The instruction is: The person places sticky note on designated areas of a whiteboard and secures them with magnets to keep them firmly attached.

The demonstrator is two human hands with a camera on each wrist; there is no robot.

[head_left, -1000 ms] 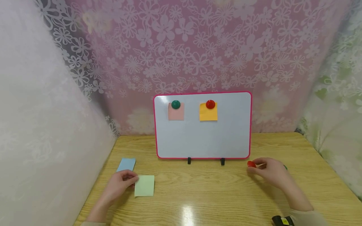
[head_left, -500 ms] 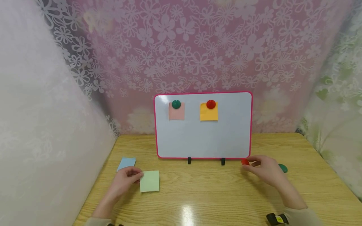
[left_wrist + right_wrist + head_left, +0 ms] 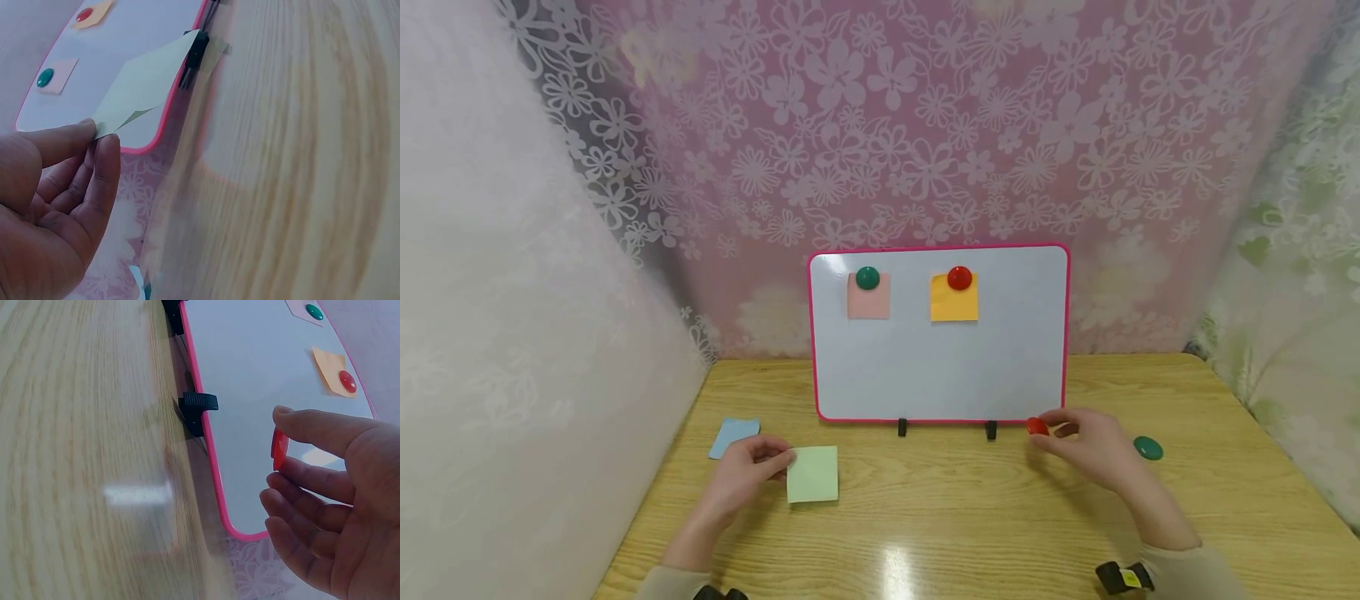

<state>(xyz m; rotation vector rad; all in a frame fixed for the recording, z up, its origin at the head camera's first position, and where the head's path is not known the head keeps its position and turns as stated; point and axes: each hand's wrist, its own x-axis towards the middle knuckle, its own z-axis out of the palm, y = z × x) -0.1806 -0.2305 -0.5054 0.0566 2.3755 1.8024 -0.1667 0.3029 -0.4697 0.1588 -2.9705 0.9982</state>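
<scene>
My left hand [image 3: 743, 473] pinches a pale green sticky note [image 3: 812, 474] by its left edge, thumb against fingertips; the left wrist view shows the note [image 3: 140, 81] held up off the table. At the right, my right hand [image 3: 1092, 446] grips a round red magnet [image 3: 1037, 426] between thumb and index finger, near the lower right corner of a whiteboard [image 3: 940, 367]. The board has a pink frame. On it, a green magnet [image 3: 867, 277] sits over a pink note [image 3: 868, 305], and another red magnet [image 3: 959, 277] over an orange note [image 3: 954, 307].
A blue sticky note [image 3: 734, 436] lies on the wooden table [image 3: 925, 508] behind my left hand. To the right of my right hand lies a loose green magnet [image 3: 1148, 447]. Black feet [image 3: 991, 430] hold up the board. Patterned curtains [image 3: 925, 125] surround the table.
My left hand has carried the pale green note to the right and slightly toward the board. My right hand has moved left with the red magnet, leaving the loose green magnet fully visible.
</scene>
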